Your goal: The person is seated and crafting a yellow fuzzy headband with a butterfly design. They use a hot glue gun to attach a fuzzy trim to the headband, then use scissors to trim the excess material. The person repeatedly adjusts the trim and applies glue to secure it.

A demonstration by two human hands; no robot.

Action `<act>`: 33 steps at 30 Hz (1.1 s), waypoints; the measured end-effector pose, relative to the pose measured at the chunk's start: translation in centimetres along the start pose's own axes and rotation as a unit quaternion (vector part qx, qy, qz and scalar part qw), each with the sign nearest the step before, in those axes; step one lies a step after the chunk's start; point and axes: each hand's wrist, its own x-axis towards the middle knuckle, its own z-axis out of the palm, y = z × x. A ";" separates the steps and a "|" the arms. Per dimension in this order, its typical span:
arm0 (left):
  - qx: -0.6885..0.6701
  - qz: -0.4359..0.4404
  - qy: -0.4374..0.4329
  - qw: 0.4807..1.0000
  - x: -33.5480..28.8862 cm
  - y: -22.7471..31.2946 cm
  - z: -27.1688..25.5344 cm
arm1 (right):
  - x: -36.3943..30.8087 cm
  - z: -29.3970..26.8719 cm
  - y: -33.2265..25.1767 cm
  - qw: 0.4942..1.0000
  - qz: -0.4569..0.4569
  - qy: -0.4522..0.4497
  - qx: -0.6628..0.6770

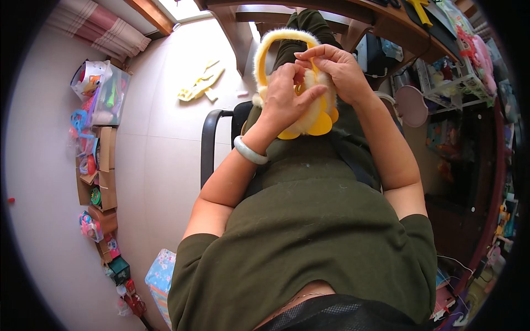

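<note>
A fluffy cream-and-yellow item [319, 124] with an arched fuzzy band and rounded yellow lobes along its near edge rests on my lap. My left hand [282, 95] lies over its body, fingers curled inward and thumb pointing right. At the right foot of the band, my right hand [345, 70] has thumb and forefinger pinched together on the item. The fingertips of both hands meet close together there. Whatever small part is between them is too hidden to make out. A pale bangle [250, 150] circles my left wrist.
Yellow cloth [203, 83] lies on the pale floor beyond the black chair armrest [208, 140]. Ahead stands a wooden desk [345, 11] with a yellow tool on top. Boxes and a clear bin [113, 91] line the left wall; a white rack [450, 83] stands right.
</note>
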 end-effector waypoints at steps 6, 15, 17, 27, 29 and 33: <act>-0.024 0.010 -0.023 0.999 0.1 -1.2 0.2 | -0.6 0.0 0.1 0.999 0.000 -0.049 0.012; -0.119 0.017 -0.025 0.992 -0.4 -1.5 1.0 | -3.9 0.1 0.7 0.990 -0.098 -0.038 -0.094; -0.131 0.027 -0.028 0.991 -0.3 -1.5 1.1 | -4.0 0.0 1.0 0.989 -0.118 -0.029 -0.086; -0.232 -0.030 -0.143 0.962 0.2 -2.3 -0.4 | -4.1 0.1 1.4 0.992 -0.118 -0.018 -0.036; -0.290 -0.059 -0.159 0.942 0.5 -2.3 -0.9 | -3.8 0.2 1.5 0.993 -0.106 -0.027 -0.042; -0.275 -0.157 -0.205 0.926 1.4 -0.3 -2.9 | -3.1 0.4 1.3 0.996 -0.080 -0.041 -0.025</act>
